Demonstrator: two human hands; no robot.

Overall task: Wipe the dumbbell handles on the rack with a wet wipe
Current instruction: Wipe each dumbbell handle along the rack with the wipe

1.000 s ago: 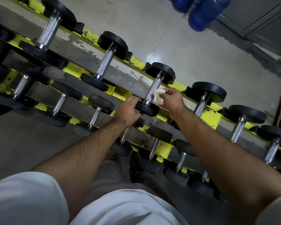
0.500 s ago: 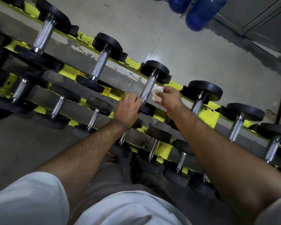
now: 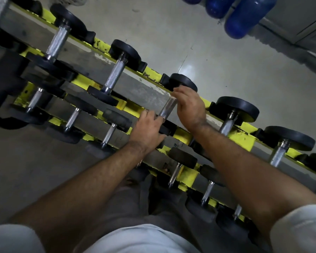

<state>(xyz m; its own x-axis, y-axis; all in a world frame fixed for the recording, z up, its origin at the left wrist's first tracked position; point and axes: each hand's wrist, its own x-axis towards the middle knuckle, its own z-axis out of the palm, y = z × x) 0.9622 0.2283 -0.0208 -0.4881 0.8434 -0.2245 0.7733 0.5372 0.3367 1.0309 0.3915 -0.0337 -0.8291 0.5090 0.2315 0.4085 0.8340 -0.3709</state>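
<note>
While the left hand (image 3: 147, 129) steadies, right-hand fingers (image 3: 179, 92) cover the handle (image 3: 166, 108) top.

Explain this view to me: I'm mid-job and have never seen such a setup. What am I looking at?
No robot here: a camera worn on a person's head looks down along both bare forearms. Below is a yellow rack holding black dumbbells in rows. The right hand curls over the top of one steel handle on the upper row; only a sliver of the wet wipe peeks out at the fingertips. The left hand holds that dumbbell's near end. Blue bottles lie on the floor beyond.
</note>
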